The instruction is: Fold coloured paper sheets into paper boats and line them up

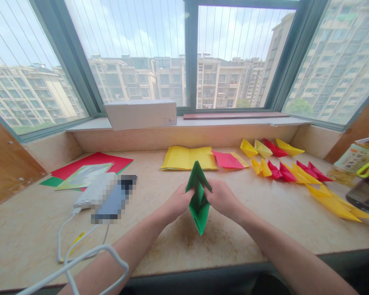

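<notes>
Between my two hands is a folded green paper boat (199,211), held above the counter with its pointed ends toward and away from me. Its middle is spread apart, showing folds inside. My left hand (184,197) grips the left side, thumb pressed into the opening. On the other side my right hand (219,196) grips the right edge, its thumb inside as well. The outer fingers of both hands are partly hidden behind the paper.
Yellow paper (189,159) and a pink sheet (229,159) lie behind my hands. Several folded paper boats (278,170) stand at right, near a bottle (356,153). Left are red sheets (92,162), a power bank (94,190), a phone (113,200) and a white cable (95,250).
</notes>
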The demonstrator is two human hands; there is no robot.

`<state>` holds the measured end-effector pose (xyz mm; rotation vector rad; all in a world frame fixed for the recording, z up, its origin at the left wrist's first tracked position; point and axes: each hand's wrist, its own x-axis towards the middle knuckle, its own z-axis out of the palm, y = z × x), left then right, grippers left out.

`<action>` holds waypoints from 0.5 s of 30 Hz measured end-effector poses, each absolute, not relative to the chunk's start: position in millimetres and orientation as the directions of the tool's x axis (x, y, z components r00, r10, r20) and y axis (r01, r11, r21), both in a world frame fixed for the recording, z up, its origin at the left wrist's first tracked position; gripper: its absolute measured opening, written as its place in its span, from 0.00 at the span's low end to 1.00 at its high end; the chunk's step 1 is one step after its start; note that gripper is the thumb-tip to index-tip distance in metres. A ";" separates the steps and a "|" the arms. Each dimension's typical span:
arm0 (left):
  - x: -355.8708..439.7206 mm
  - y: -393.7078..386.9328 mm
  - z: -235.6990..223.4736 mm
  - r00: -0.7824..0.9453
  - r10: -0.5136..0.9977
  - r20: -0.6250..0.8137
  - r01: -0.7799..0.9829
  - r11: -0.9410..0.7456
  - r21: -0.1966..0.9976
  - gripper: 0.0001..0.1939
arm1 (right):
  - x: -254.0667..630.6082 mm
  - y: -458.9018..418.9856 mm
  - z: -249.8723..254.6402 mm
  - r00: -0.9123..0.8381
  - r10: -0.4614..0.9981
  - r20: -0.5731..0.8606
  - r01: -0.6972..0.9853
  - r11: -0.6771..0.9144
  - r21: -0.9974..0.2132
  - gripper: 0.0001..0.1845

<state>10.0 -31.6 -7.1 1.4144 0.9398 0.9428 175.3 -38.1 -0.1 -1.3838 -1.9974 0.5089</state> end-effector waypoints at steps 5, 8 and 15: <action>11.8 -34.9 -1.6 0.341 0.937 0.067 -0.037 -0.058 0.998 0.10 | 176.9 -37.4 1.2 -0.240 0.929 0.281 0.688 0.367 -0.626 0.11; 11.8 -34.4 -1.8 0.327 0.942 0.070 -0.082 -0.046 0.996 0.09 | 177.3 -37.0 0.9 -0.231 0.930 0.285 0.697 0.363 -0.618 0.12; 12.3 -38.0 1.1 0.344 0.932 -0.114 -0.193 0.189 0.963 0.11 | 176.1 -41.2 2.8 -0.231 0.925 0.302 0.688 0.374 -0.622 0.12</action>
